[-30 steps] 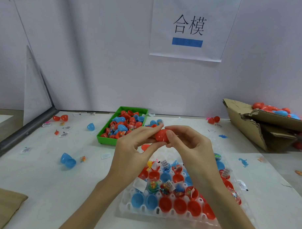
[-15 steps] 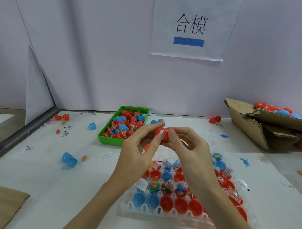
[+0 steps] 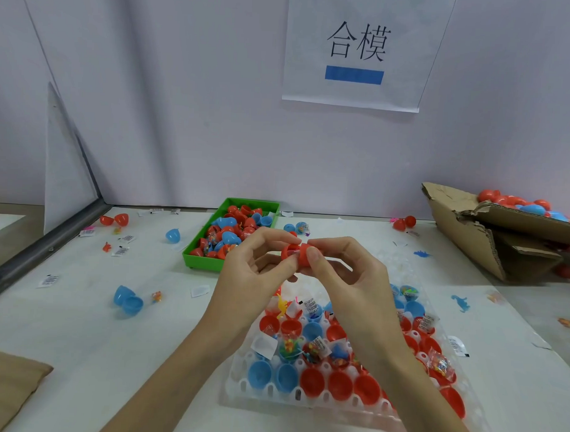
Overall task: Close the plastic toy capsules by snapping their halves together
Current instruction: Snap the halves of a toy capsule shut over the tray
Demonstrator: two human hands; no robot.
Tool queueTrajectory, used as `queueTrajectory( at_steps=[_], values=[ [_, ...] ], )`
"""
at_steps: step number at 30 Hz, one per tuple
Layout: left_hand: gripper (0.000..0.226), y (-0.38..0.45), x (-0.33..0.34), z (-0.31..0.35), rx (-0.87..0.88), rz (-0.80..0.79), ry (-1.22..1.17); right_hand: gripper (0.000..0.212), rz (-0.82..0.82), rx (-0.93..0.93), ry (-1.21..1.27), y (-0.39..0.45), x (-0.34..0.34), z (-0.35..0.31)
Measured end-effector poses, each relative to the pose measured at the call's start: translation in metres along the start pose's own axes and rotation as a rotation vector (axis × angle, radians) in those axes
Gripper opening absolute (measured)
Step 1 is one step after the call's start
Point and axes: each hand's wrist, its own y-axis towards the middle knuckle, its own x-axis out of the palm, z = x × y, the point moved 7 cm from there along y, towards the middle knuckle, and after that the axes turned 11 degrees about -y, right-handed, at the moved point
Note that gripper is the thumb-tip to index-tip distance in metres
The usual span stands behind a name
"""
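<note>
Red capsule (image 3: 298,254) halves pinched betw. L hand (image 3: 252,279) & R hand (image 3: 349,279), not fully together.

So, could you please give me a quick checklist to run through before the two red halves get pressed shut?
1. Left hand holds one half of the red capsule: ok.
2. Right hand holds the other half: ok.
3. Halves lined up rim to rim: cannot tell, fingers cover part of the seam.
4. Halves fully snapped: not ok, a gap shows.
5. Toy inside clear of the rim: cannot tell.
6. Clear tray with open halves below the hands: ok.
</note>
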Motion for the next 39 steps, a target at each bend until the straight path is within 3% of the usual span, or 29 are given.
queueTrajectory(
  at_steps=[9, 15, 22, 26, 30, 39],
  values=[
    [0.018, -0.008, 0.004, 0.011, 0.255, -0.001, 0.408, 0.021, 0.017, 0.068, 0.081, -0.003, 0.001, 0.004],
    [0.029, -0.001, 0.004, 0.006, 0.133, -0.102, 0.251, 0.017, 0.038, 0.067, 0.085, -0.003, 0.0, 0.006],
    [0.039, -0.003, 0.006, 0.009, 0.131, -0.194, 0.22, 0.017, 0.065, 0.043, 0.061, -0.002, -0.004, 0.005],
    [0.045, -0.005, 0.007, 0.009, 0.14, -0.17, 0.197, 0.019, 0.076, 0.033, 0.07, -0.001, -0.008, 0.003],
    [0.034, -0.002, 0.002, 0.014, 0.164, -0.108, 0.133, 0.021, 0.053, 0.02, 0.071, 0.0, -0.008, -0.001],
    [0.035, -0.004, -0.001, 0.018, 0.212, -0.038, 0.119, 0.014, 0.063, -0.049, -0.033, 0.003, -0.009, -0.003]
  ],
)
